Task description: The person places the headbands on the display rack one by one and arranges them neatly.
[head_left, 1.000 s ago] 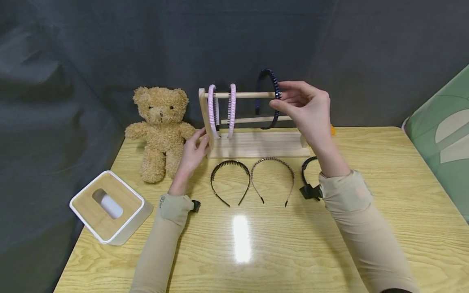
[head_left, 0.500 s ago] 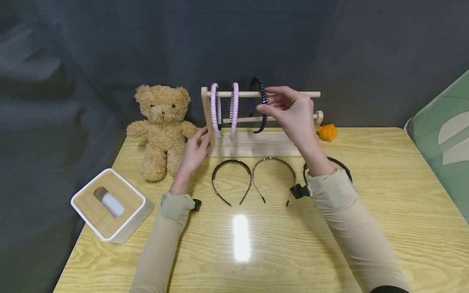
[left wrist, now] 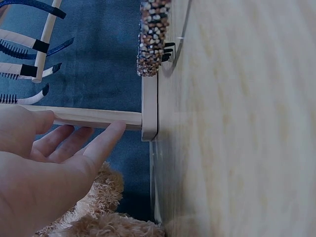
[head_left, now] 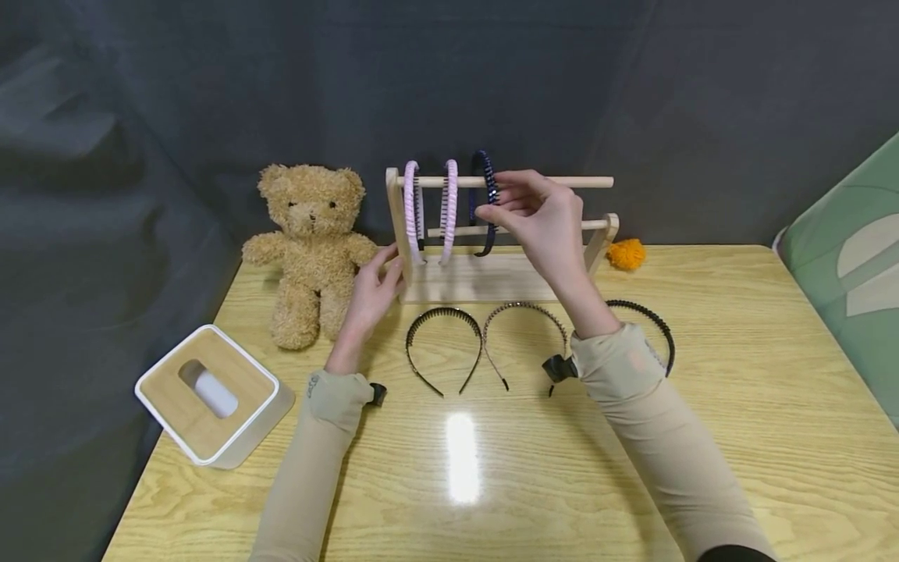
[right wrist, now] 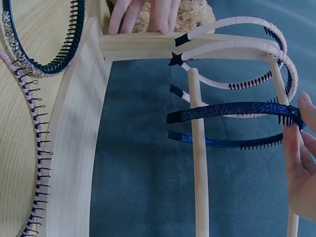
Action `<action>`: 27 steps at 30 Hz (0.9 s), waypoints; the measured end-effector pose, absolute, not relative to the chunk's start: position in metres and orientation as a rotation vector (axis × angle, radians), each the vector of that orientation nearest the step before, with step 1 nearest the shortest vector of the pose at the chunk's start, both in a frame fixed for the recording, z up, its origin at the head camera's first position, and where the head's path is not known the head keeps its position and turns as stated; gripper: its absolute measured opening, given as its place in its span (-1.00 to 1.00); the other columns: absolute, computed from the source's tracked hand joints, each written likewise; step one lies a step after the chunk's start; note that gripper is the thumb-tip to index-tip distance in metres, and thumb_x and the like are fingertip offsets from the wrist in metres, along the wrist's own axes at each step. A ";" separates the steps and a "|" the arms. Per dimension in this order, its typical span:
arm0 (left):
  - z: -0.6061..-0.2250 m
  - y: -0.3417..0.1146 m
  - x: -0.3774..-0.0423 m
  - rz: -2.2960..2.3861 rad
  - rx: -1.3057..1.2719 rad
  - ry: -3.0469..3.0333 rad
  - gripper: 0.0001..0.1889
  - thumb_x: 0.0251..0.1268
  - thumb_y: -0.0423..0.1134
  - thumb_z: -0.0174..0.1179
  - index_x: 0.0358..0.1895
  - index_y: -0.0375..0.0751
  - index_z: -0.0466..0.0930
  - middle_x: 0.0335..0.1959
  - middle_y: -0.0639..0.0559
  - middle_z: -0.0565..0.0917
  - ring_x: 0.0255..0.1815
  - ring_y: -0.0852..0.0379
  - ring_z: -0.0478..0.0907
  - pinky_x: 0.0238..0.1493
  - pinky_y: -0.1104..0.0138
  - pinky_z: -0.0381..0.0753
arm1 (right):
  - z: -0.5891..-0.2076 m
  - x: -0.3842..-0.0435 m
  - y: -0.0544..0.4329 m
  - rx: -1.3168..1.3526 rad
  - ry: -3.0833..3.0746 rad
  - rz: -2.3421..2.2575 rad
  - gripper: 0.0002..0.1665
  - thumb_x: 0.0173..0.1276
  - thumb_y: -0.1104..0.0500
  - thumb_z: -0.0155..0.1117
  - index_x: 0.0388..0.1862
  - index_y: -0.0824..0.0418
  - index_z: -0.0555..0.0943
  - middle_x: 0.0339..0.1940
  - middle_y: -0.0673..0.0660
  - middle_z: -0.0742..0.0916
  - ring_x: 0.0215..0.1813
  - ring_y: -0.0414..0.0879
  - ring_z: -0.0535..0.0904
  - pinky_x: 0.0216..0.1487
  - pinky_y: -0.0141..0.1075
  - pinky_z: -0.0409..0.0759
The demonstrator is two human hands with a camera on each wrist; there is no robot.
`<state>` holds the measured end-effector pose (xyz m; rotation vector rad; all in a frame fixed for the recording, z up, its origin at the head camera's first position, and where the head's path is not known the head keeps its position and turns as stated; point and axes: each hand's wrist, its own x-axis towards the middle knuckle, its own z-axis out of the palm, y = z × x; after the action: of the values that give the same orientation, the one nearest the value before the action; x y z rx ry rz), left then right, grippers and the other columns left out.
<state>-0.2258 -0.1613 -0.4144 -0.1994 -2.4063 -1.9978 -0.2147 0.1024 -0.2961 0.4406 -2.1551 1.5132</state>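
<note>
My right hand (head_left: pixel 544 222) pinches a navy glittery headband (right wrist: pixel 232 109) between thumb and fingers, near the upper rod (head_left: pixel 590 182) of a wooden rack (head_left: pixel 463 285). The headband arches over that rod, and its black-tipped ends reach down by the lower rod (right wrist: pixel 199 168). To its left, two pale pink headbands (head_left: pixel 449 218) hang on the same rod, with small comb teeth inside. My left hand (head_left: pixel 375 289) touches the outer side of the rack's left post (left wrist: pixel 98 117) with its fingertips, fingers fairly straight.
On the table before the rack lie a dark toothed headband (head_left: pixel 444 310), a thin pinkish one (head_left: pixel 523 304) and a black braided one (head_left: pixel 660 324), partly behind the right forearm. A teddy bear (head_left: pixel 312 250), a wood-lidded white box (head_left: pixel 246 437) and an orange pompom (head_left: pixel 626 254) stand around.
My right hand has slid the navy headband leftward along the upper rod, closer to the pink ones, uncovering the rack's right end and the pompom. The left hand stays at the post.
</note>
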 end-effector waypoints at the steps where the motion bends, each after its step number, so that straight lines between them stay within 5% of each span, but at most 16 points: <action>1: -0.415 -0.161 -0.226 -1.995 -0.201 -2.408 -0.51 0.81 -0.21 -0.03 0.64 -0.21 0.35 0.49 -0.32 0.48 0.34 -0.30 0.60 0.38 0.10 0.67 | -0.296 -0.214 0.102 0.443 -2.157 1.507 -0.54 0.27 0.23 0.69 0.14 0.31 0.80 -0.20 0.22 0.82 -0.27 -0.26 0.72 -0.11 -0.45 0.77; 27: -0.414 -0.160 -0.226 -2.021 -0.202 -2.389 -0.51 0.81 -0.24 -0.04 0.64 -0.25 0.33 0.52 -0.32 0.44 0.38 -0.31 0.57 0.42 0.09 0.63 | -0.303 -0.208 0.102 0.512 -2.100 1.519 -0.49 0.29 0.25 0.66 0.21 0.31 0.76 -0.15 0.18 0.83 -0.21 -0.23 0.74 -0.09 -0.42 0.79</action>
<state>-0.2263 -0.1602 -0.4137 -0.2022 -2.3892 -2.0209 -0.2081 0.1018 -0.3026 0.5120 -2.1004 1.5185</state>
